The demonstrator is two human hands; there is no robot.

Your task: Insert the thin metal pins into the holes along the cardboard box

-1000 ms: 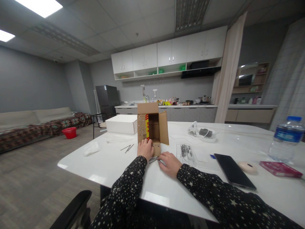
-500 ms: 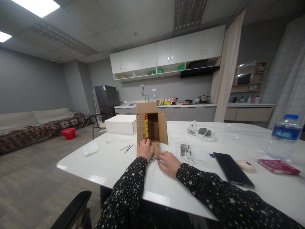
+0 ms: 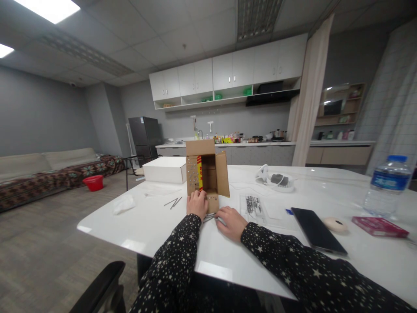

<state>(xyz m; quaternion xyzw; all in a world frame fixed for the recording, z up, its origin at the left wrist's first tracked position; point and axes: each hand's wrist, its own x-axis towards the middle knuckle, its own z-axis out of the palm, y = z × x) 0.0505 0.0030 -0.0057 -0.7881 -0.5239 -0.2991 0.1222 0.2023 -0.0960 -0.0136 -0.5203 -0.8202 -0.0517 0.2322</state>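
An open cardboard box (image 3: 222, 176) lies on its side on the white table, its mouth facing me and its flaps spread. My left hand (image 3: 197, 204) is closed at the lower left of the mouth, its bent fingers on the flap with the yellow and red strip. Just right of the front flap rests my right hand (image 3: 232, 223), fingers curled together over something greyish, mostly hidden. Thin silvery rods (image 3: 209, 217) lie between the two hands. Several loose nail-like rods (image 3: 173, 202) are on the table to the left.
A white box (image 3: 164, 169) stands left of the cardboard box, with crumpled tissue (image 3: 124, 204) nearer. On the right are a clear tray of dark small pieces (image 3: 253, 206), a phone (image 3: 317, 230), a pink box (image 3: 379, 227), a water bottle (image 3: 387, 187) and a white device (image 3: 276, 180).
Both hands stay in almost the same places, the left one shifting very slightly at the flap. The whole view has moved a few pixels.
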